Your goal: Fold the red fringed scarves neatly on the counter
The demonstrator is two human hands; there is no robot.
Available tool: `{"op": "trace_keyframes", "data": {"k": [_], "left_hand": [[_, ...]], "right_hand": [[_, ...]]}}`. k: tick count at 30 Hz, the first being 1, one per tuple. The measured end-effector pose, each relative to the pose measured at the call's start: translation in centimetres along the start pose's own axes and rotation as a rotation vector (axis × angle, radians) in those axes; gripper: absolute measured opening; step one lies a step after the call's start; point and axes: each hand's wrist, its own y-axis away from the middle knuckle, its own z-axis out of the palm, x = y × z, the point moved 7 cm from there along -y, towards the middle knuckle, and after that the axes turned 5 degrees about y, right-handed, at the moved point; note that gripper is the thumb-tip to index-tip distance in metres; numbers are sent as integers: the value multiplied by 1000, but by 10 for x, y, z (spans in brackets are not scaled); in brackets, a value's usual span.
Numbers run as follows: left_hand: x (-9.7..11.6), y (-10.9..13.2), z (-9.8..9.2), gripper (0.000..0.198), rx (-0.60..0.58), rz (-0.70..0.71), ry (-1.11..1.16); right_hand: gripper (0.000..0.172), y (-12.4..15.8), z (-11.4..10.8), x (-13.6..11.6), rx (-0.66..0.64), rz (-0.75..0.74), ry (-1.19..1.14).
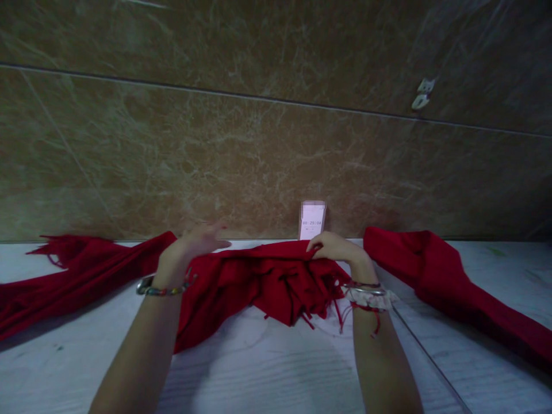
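Observation:
A red fringed scarf [241, 282] lies bunched on the white surface in front of me, its tassels loose at the right end. My right hand [334, 248] pinches its far top edge between thumb and fingers. Over the scarf's left end is my left hand [194, 244], fingers stretched out and apart; whether it touches the cloth I cannot tell. More red fringed cloth [86, 267] stretches out to the left, behind my left wrist. Another length of red cloth [435, 270] runs to the right edge. Whether these pieces join is unclear.
A phone [312, 221] showing a timer leans upright against the brown marbled wall [215, 155] behind the scarf. Higher on the wall is a small white hook [422, 95]. A dark seam [425, 348] crosses the white wood-grained surface [267, 374] at the right.

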Motion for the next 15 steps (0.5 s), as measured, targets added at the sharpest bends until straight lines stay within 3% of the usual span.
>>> {"op": "trace_keyframes", "data": {"k": [2,4,7,9,12,14,15], "left_hand": [[35,1,35,48,-247,135,-11],[61,2,59,52,-376,232,-44],[68,-3,75,33,-447,241,-105],[59,-10,62,23,-354,213,-78],[45,-10,11,22,-89,179,149],[34,1,-33,30,150,96,337],[28,9,-53,32,272,48,428]], "right_hand": [[17,4,2,-5,-78,-72,-30],[14,9,-4,-4,-48,-91,-49],[10,18,-26,3,137,-70,-105],[10,27,-46,11,342,-35,-214],[12,50,-76,23,700,5,-366],[13,59,-84,23,797,16,-349],[13,57,-82,21,761,24,-302]]}}
